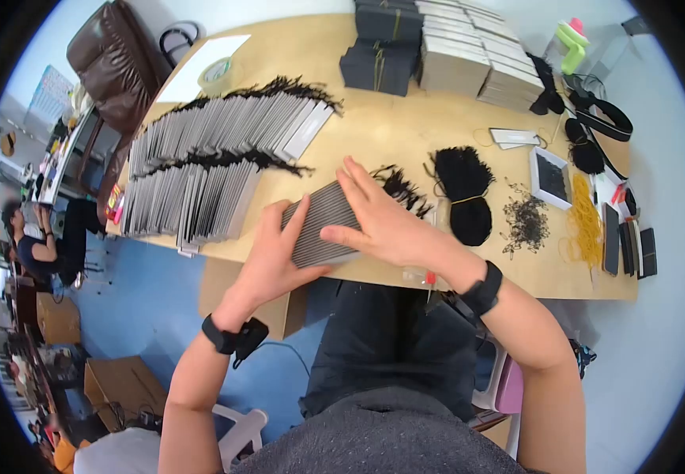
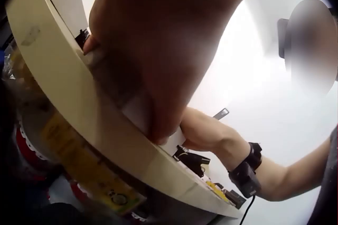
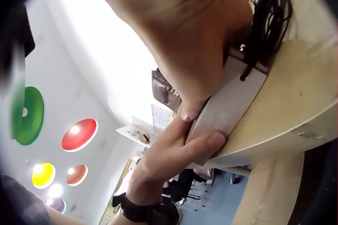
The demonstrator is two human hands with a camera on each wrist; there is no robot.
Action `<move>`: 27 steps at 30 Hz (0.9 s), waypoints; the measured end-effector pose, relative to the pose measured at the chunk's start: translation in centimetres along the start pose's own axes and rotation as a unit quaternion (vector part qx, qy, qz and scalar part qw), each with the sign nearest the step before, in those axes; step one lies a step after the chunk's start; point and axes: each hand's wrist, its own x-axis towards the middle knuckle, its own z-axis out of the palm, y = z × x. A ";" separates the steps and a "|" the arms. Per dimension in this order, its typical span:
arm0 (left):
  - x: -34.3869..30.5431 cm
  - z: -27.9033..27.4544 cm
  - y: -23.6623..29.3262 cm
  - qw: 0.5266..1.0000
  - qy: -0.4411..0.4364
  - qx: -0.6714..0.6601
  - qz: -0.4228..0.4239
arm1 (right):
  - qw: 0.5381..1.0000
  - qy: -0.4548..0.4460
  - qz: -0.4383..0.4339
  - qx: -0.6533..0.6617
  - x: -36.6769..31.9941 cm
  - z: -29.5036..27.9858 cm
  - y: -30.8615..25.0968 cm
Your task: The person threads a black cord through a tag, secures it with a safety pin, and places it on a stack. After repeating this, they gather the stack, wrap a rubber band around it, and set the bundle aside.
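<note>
A: Where is the stack of grey tags [image 1: 323, 225]?

B: At the near edge of the table [image 1: 406, 134], right in front of the person, lying at a slant. Black cords trail off its far end.

A: Left hand [image 1: 271, 261]?

B: At the stack's near left end. The thumb is on one face and the fingers are curled round the other, so it grips the stack. There is a black band on the wrist.

A: Right hand [image 1: 382, 225]?

B: It lies flat across the top of the stack, fingers straight and a little spread. The thumb runs along the near side. It is pressing, not clasping.

A: The two hands, touching or apart?

B: Close together on the same stack. From here I cannot tell whether skin meets skin.

A: Anything else on the table?

B: Two long fanned rows of tags [image 1: 216, 150] lie to the left of the stack, black cords along their far edges. A bundle of black cord [image 1: 465, 193] sits just to the right of the hands. Further right are loose yellow rubber bands [image 1: 586, 225]. Banded piles of grey cards [image 1: 477, 51] stand at the far edge, with black piles [image 1: 382, 43] beside them.
</note>
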 end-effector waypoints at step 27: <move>-5.4 -10.4 7.1 0.983 -0.005 -0.123 0.135 | 0.923 -0.125 0.118 0.345 -13.0 -9.6 -1.4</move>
